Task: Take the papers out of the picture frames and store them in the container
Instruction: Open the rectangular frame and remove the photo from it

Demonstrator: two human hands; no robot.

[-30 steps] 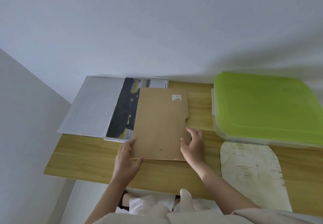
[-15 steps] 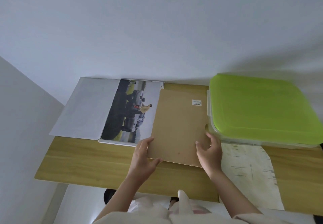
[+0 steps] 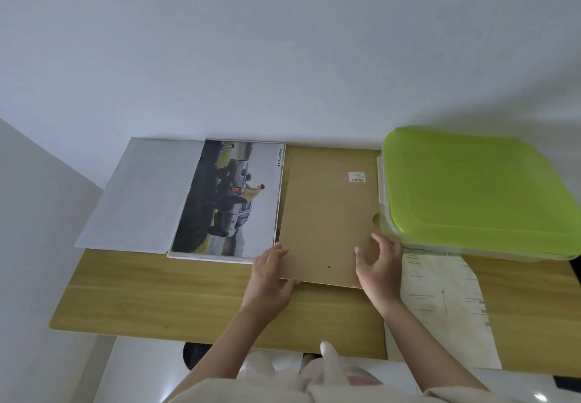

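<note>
Lying flat on the wooden table (image 3: 157,289), a brown backing board (image 3: 327,217) is seen in the head view, long axis running near to far, its white barcode sticker (image 3: 356,176) at the far right corner. A notch is cut in its right edge, just beside the container (image 3: 478,195). The left hand (image 3: 270,276) is at the board's near left corner, thumb under or against the near edge, fingers laid on the top face close together; a pinch on the corner is suggested but cannot be confirmed. The right hand (image 3: 382,264) is placed at the board's near right edge, fingers spread apart and curled, fingertips on the board surface, not clamped.

Just left of the board, a picture frame (image 3: 220,256) is lying flat with a printed paper (image 3: 232,198) showing a grey pickup truck and a person; its long axis also runs near to far, the caption strip "SMART CAB" along its right side. The board's left edge is touching or slightly overlapping the frame's right edge. A plain white sheet (image 3: 138,195) is lying left of the frame, partly tucked beside it, overhanging the table's left side.

The container with its green lid (image 3: 478,182) shut is at the far right. A pale printed sheet (image 3: 440,302) is lying near it, overhanging the near table edge.
</note>
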